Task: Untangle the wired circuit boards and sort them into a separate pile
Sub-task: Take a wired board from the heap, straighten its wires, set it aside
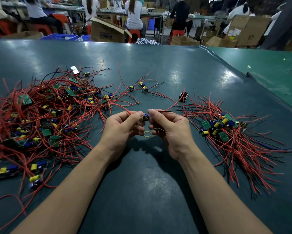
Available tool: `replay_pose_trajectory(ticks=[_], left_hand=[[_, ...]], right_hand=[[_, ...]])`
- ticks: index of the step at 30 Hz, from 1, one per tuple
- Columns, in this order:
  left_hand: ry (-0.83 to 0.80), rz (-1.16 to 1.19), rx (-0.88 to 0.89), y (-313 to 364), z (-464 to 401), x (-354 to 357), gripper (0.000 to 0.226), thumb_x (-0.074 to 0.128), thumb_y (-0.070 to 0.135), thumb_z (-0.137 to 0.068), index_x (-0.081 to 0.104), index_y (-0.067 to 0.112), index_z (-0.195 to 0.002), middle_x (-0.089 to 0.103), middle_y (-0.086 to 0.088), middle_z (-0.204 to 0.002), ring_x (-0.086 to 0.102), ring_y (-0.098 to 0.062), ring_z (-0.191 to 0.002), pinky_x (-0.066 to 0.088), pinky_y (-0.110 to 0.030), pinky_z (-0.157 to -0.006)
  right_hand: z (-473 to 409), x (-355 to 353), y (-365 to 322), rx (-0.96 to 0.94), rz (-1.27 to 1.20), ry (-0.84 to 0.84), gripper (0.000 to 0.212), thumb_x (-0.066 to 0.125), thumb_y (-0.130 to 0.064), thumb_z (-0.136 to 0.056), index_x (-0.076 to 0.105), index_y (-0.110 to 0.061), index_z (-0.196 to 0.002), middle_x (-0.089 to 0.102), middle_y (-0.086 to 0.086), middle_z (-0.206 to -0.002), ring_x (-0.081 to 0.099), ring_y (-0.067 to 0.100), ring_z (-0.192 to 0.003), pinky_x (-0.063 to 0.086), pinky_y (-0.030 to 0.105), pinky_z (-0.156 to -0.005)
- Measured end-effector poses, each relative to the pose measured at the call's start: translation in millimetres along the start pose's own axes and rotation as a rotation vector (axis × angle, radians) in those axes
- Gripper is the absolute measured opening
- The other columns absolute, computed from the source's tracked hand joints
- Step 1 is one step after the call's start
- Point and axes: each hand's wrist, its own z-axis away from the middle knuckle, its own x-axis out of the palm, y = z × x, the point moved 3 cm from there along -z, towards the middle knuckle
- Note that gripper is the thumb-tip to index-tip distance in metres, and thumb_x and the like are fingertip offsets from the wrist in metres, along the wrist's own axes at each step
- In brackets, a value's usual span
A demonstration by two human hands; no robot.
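- Two hands meet above the middle of the bench (158, 68): our left hand (123, 127) and right hand (168, 130) pinch one small circuit board (146, 117) between thumbs and forefingers, fingers curled round it.
- From our right hand's fingertips a red wire (175, 103) and a black wire (173, 111) run off to the right.
- Just below the held board, a yellow rubber band (147, 134) lies on the bench between our hands.
- To our right lies the sorted pile (226, 127), boards bunched together, wires fanned toward us.
- To our left sprawls the big tangled heap (40, 115) of boards and red wires.
- Farther back, a few loose boards (140, 86) lie apart, and a small black part (183, 97) sits near the sorted pile.
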Motion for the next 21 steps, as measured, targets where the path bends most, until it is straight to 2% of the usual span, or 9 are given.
replay_pose_trajectory(ticks=[4,9,21], left_hand=[[0.055,-0.05,0.056,-0.9,-1.1,-0.6,0.007,0.066,0.006,-0.087,0.067,0.002,-0.082,0.064,-0.005,-0.061,0.055,-0.013,-0.048,0.05,-0.021,-0.049],[0.097,-0.098,0.113,0.3,-3.0,-4.0,0.007,0.068,0.006,-0.086,0.068,0.004,-0.079,0.065,-0.003,-0.06,0.054,-0.012,-0.047,0.05,-0.022,-0.049],[0.052,-0.069,0.139,2.7,-0.9,-1.5,0.01,0.066,0.0,-0.086,0.066,0.003,-0.076,0.063,-0.004,-0.056,0.051,-0.012,-0.044,0.048,-0.023,-0.046]], right_hand=[[-2.3,-1.8,3.1,-0.015,0.033,0.092,0.007,0.07,-0.011,-0.088,0.073,-0.005,-0.085,0.066,0.0,-0.063,0.056,0.009,-0.048,0.044,0.018,-0.042],[-4.9,-9.4,-1.3,-0.077,0.095,0.192,0.01,0.07,-0.011,-0.089,0.071,-0.007,-0.08,0.066,-0.003,-0.061,0.053,0.007,-0.044,0.038,0.017,-0.039],[-9.7,-39.8,-15.3,-0.247,-0.097,0.544,0.019,0.075,-0.011,-0.085,0.07,-0.011,-0.067,0.063,-0.002,-0.055,0.046,0.005,-0.041,0.035,0.017,-0.038]])
